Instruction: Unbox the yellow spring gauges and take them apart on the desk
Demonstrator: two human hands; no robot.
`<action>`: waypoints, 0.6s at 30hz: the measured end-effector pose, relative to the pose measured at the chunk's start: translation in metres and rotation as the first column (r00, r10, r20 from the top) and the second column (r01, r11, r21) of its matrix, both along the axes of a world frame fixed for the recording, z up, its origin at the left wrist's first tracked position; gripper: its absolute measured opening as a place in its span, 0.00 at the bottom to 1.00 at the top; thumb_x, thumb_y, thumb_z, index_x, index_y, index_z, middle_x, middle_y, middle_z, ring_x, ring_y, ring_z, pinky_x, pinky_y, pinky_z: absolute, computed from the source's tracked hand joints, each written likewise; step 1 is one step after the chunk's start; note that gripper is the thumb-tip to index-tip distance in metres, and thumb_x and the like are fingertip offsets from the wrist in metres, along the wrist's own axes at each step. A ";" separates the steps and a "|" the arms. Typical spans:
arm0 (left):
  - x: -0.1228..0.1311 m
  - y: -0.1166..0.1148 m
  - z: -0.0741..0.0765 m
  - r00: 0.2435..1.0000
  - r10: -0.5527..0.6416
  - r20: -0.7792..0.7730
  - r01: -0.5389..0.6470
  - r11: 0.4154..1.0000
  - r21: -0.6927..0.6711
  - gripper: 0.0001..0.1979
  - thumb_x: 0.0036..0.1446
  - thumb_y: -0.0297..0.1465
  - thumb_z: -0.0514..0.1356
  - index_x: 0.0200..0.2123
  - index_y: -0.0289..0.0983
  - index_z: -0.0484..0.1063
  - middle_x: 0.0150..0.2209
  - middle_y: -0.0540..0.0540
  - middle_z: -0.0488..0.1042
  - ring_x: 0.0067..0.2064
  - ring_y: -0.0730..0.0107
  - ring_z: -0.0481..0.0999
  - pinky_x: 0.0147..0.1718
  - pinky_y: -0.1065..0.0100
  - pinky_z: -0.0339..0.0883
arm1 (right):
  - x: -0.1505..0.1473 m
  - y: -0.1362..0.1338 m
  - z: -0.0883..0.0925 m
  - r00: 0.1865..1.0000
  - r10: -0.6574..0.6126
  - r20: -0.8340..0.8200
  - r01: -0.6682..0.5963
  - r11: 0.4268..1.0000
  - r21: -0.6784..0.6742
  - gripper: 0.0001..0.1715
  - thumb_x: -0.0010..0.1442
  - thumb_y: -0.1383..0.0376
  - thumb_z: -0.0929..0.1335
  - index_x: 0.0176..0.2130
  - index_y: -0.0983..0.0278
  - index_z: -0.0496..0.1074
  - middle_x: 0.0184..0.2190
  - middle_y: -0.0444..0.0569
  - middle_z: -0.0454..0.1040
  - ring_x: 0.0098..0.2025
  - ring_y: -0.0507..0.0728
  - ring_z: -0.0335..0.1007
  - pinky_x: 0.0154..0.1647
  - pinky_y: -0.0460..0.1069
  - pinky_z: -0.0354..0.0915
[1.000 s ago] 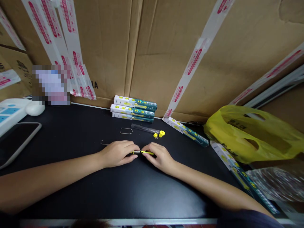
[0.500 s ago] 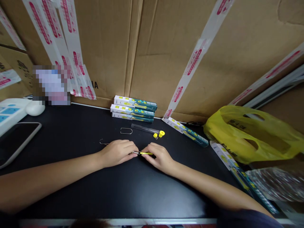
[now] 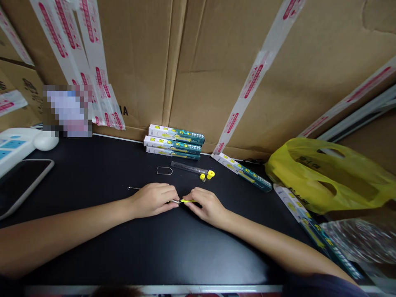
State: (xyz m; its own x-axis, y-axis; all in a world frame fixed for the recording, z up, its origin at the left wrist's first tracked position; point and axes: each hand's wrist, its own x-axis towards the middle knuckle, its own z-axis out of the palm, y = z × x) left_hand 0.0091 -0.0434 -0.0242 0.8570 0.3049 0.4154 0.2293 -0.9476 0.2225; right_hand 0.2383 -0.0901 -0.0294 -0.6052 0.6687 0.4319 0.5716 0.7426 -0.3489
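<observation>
My left hand (image 3: 154,200) and my right hand (image 3: 206,204) meet fingertip to fingertip low on the black table (image 3: 123,243). Between them lies a thin yellow rod with a metal end (image 3: 185,201). My right fingers pinch the yellow part; my left fingers are closed on the metal end, and a thin metal wire (image 3: 133,188) sticks out left of that hand. Just beyond the hands lie a bent wire clip (image 3: 164,170), a clear tube (image 3: 188,167) and two small yellow caps (image 3: 208,175).
A stack of slim printed boxes (image 3: 175,141) lies against the cardboard wall (image 3: 198,70), with more boxes (image 3: 241,170) to the right. A yellow plastic bag (image 3: 328,173) sits at right, a tablet (image 3: 21,181) and a white device (image 3: 15,144) at left.
The visible yellow length between my hands has shortened. The wire end left of my left hand has shifted slightly. Both arms stay in place.
</observation>
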 end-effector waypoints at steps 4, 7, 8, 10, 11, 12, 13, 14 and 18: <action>0.000 -0.001 0.001 1.000 -0.022 0.006 0.022 1.000 0.022 0.11 0.65 0.34 0.50 0.37 0.37 0.69 0.34 0.48 0.73 0.35 0.71 0.71 0.36 0.71 0.62 | -0.001 -0.001 0.001 0.999 -0.006 0.051 0.004 0.999 0.053 0.08 0.65 0.65 0.62 0.38 0.64 0.69 0.29 0.49 0.74 0.30 0.54 0.67 0.31 0.47 0.62; 0.000 -0.001 0.001 1.000 -0.029 0.009 0.028 0.997 0.072 0.11 0.66 0.33 0.49 0.37 0.36 0.69 0.34 0.48 0.73 0.35 0.71 0.70 0.36 0.71 0.62 | -0.002 -0.002 0.001 0.999 -0.005 0.053 0.002 0.998 0.061 0.08 0.64 0.65 0.62 0.37 0.65 0.69 0.28 0.48 0.74 0.29 0.53 0.66 0.30 0.47 0.61; 0.000 -0.001 0.001 0.999 -0.031 0.008 0.030 0.995 0.091 0.11 0.66 0.33 0.49 0.37 0.36 0.69 0.34 0.48 0.73 0.35 0.70 0.70 0.36 0.70 0.62 | -0.002 -0.003 0.001 0.999 -0.003 0.051 0.000 0.999 0.054 0.08 0.64 0.64 0.63 0.36 0.65 0.69 0.27 0.48 0.74 0.29 0.53 0.66 0.30 0.46 0.61; 0.001 -0.001 0.001 1.000 -0.029 0.003 0.028 0.993 0.116 0.11 0.66 0.32 0.48 0.38 0.36 0.69 0.34 0.48 0.73 0.35 0.70 0.70 0.35 0.70 0.61 | -0.003 -0.004 0.001 0.999 0.002 0.046 -0.003 1.000 0.030 0.08 0.64 0.64 0.63 0.36 0.65 0.70 0.27 0.48 0.73 0.29 0.53 0.66 0.29 0.46 0.61; 0.001 -0.001 0.001 1.000 -0.028 0.004 0.027 0.992 0.119 0.11 0.66 0.32 0.48 0.38 0.36 0.69 0.34 0.48 0.73 0.35 0.70 0.70 0.35 0.70 0.61 | -0.003 -0.004 0.001 0.999 0.001 0.041 -0.001 1.000 0.014 0.08 0.64 0.64 0.63 0.36 0.65 0.70 0.27 0.48 0.73 0.29 0.53 0.66 0.29 0.46 0.61; 0.001 -0.001 0.000 1.000 -0.027 0.006 0.026 0.993 0.115 0.11 0.66 0.32 0.48 0.38 0.36 0.69 0.35 0.48 0.73 0.35 0.70 0.70 0.36 0.70 0.61 | -0.003 -0.005 0.001 1.000 -0.003 0.031 0.003 1.000 -0.007 0.09 0.64 0.64 0.63 0.36 0.65 0.70 0.27 0.48 0.73 0.28 0.52 0.66 0.29 0.46 0.61; 0.001 -0.001 0.000 1.000 -0.024 0.010 0.023 0.994 0.104 0.11 0.66 0.32 0.48 0.38 0.36 0.69 0.35 0.48 0.73 0.35 0.70 0.70 0.36 0.70 0.62 | -0.003 -0.004 0.001 1.000 -0.008 0.020 0.008 0.999 -0.032 0.09 0.64 0.64 0.63 0.36 0.64 0.70 0.27 0.48 0.73 0.28 0.52 0.66 0.29 0.46 0.61; 0.001 -0.001 0.000 1.000 -0.021 0.014 0.019 0.996 0.090 0.10 0.66 0.32 0.48 0.39 0.36 0.69 0.35 0.48 0.73 0.36 0.71 0.70 0.36 0.71 0.62 | -0.003 -0.004 0.001 1.000 -0.013 0.007 0.013 0.998 -0.060 0.09 0.64 0.64 0.63 0.36 0.64 0.70 0.27 0.48 0.73 0.28 0.52 0.66 0.30 0.46 0.62; 0.001 0.000 -0.001 1.000 -0.003 0.023 0.002 0.999 0.043 0.09 0.65 0.32 0.50 0.39 0.37 0.68 0.36 0.49 0.73 0.37 0.71 0.70 0.37 0.71 0.61 | -0.003 -0.003 0.004 0.999 -0.021 -0.040 0.013 0.983 -0.181 0.10 0.63 0.63 0.63 0.36 0.65 0.71 0.27 0.48 0.73 0.29 0.52 0.67 0.31 0.45 0.63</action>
